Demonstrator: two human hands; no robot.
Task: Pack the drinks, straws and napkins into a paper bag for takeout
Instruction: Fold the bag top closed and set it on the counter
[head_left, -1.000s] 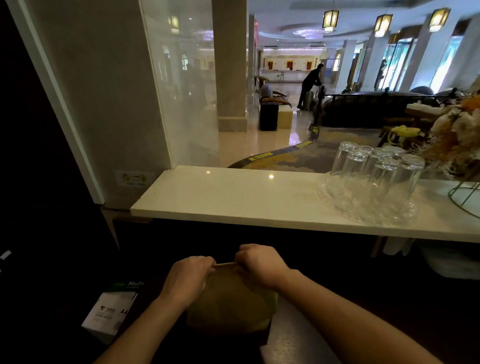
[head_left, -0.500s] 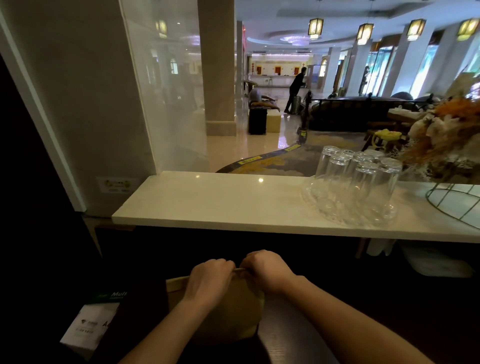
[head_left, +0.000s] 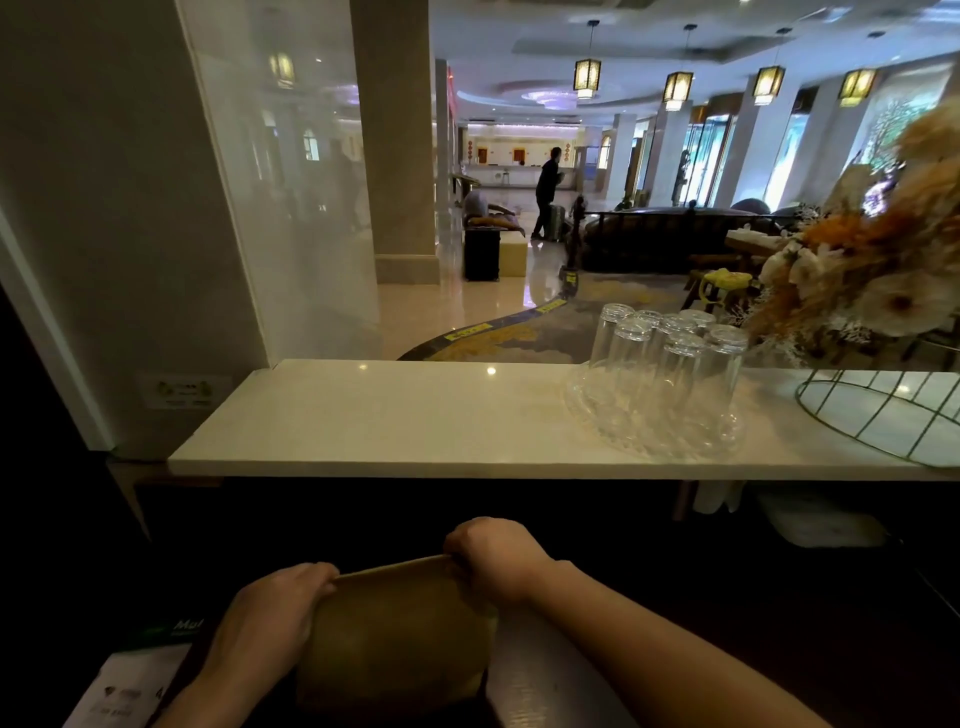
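Below counter (head_left: 395, 415); bag (head_left: 400, 639) between hands (head_left: 384, 587)

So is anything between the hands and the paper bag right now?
No. The left hand and right hand each already grip the top edge of the paper bag, one at each end; nothing visible sits between them.

Bright lamp-lit lobby beyond, deep shadow below the counter (head_left: 415, 415), wide-angle edge bending.
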